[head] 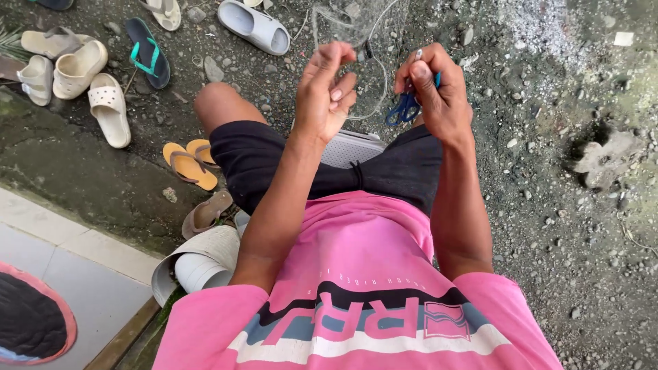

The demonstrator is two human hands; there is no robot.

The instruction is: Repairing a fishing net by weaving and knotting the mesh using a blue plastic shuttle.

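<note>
1. While the person sits over the gravel ground, both hands are raised in front of the knees, at the far middle of the view.
2. Left hand: fingers drawn together, thumb and fingertips pinching a thin, pale, near-transparent fishing line that loops between the two hands.
3. Right hand: fingers closed around small blue-handled scissors, which hang just below the knuckles; the line also appears to run to this hand.
4. A fine translucent mesh net lies on the ground beyond the hands, and the line appears to join it.
5. Handling judgement: line very light, limp and slippery, hard to see against gravel; best taken in a fingertip pinch near the working point and kept taut.
6. Scissors: rigid, light; hold by the handle loops.
7. Surroundings: cream clogs and orange flip-flops at the left, well apart from the hands.
</note>
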